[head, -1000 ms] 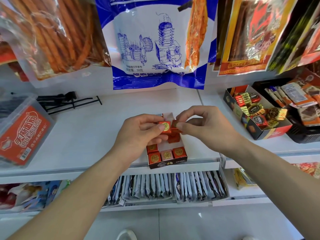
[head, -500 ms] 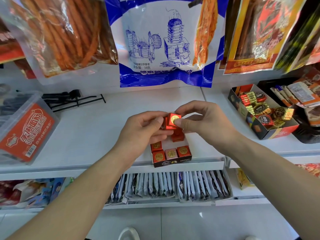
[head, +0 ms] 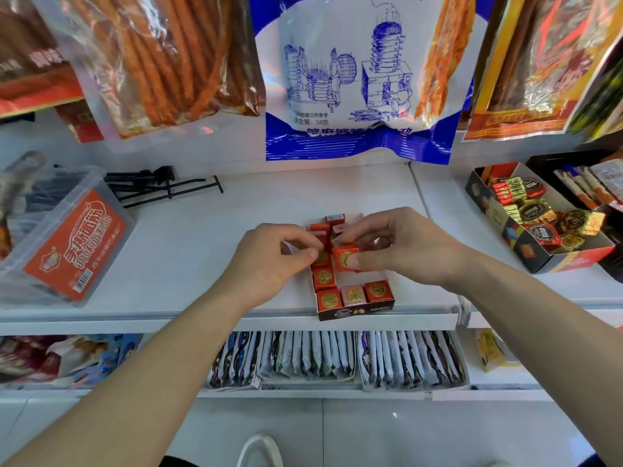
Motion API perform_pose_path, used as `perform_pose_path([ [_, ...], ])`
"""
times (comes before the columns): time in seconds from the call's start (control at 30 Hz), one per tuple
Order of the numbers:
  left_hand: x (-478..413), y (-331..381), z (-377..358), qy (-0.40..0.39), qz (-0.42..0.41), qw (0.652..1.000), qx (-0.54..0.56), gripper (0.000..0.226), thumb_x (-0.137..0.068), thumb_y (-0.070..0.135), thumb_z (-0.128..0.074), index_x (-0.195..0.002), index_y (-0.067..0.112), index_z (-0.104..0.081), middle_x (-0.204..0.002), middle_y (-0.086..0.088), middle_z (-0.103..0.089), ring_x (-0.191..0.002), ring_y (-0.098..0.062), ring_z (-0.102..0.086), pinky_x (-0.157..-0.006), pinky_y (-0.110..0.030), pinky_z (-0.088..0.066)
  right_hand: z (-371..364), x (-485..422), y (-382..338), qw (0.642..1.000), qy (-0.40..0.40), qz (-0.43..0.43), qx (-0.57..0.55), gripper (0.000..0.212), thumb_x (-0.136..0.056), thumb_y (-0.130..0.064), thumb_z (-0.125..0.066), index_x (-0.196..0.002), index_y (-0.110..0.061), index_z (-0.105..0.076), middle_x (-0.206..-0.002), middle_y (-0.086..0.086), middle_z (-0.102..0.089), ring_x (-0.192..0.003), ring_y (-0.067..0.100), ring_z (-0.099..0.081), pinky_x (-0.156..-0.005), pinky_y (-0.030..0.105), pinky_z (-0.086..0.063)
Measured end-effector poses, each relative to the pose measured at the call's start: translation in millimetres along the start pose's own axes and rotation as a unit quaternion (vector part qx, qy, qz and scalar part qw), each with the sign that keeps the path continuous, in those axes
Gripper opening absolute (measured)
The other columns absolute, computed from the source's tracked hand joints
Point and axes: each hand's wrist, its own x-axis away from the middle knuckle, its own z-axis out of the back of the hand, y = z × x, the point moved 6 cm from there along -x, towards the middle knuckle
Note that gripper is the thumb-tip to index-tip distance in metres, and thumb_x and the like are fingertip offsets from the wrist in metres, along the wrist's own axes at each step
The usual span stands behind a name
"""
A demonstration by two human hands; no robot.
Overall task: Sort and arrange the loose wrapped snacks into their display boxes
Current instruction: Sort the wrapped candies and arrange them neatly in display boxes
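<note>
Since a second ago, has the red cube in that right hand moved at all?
Yes. The red cube, pinched by the right hand, has come down into the display box and sits nearer the box's front edge than before.

Red gold-seal cube (head: pixel 345 259): lowered from above into display box (head: pixel 354 311), middle row, pinched by right hand (head: pixel 404 251) alone. Left hand (head: pixel 269 261): released it, fingertips now beside left-row cubes (head: pixel 324 276).

Red snack (head: pixel 345 259) in right hand (head: pixel 406 251)
</note>
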Motion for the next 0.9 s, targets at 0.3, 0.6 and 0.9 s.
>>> perform_pose_path([
  [0.3,1.2,-5.2,-14.1,-0.095,-0.043,0.986,-0.128,0.02,-0.092,0.033,-0.066,-0.111,0.036,-0.071,-0.107,0.014,-0.048,-0.107,-0.01,-0.048,-0.099,-0.033,-0.04,-11.8,-3.5,2.1,0.985,-0.038,0.021,0.167,0.022,-0.081,-0.028,-0.079,-0.102,-0.033,-0.076,-0.097,-0.012,-0.073,-0.081,-0.006,-0.06,-0.068,0.005,-0.041],
  [0.6,0.1,-7.0,-18.9,-0.126,-0.029,0.977,-0.169,0.025,-0.096,0.038,-0.059,-0.118,0.032,-0.069,-0.113,0.012,-0.042,-0.113,-0.01,-0.04,-0.103,-0.034,-0.037,-14.6,-3.0,-2.7,0.968,-0.032,0.035,0.248,0.022,-0.083,-0.036,-0.076,-0.105,-0.036,-0.074,-0.101,-0.016,-0.071,-0.088,-0.004,-0.06,-0.072,0.009,-0.042],
  [0.9,-2.5,-9.6,-19.8,-0.124,-0.035,0.981,-0.148,0.022,-0.094,0.037,-0.062,-0.113,0.033,-0.071,-0.11,0.014,-0.042,-0.112,-0.01,-0.042,-0.102,-0.035,-0.039,-24.8,-0.7,0.8,0.928,-0.055,0.109,0.353,0.025,-0.097,-0.037,-0.056,-0.115,-0.031,-0.072,-0.109,-0.015,-0.056,-0.103,0.006,-0.049,-0.097,0.028,-0.039],
])
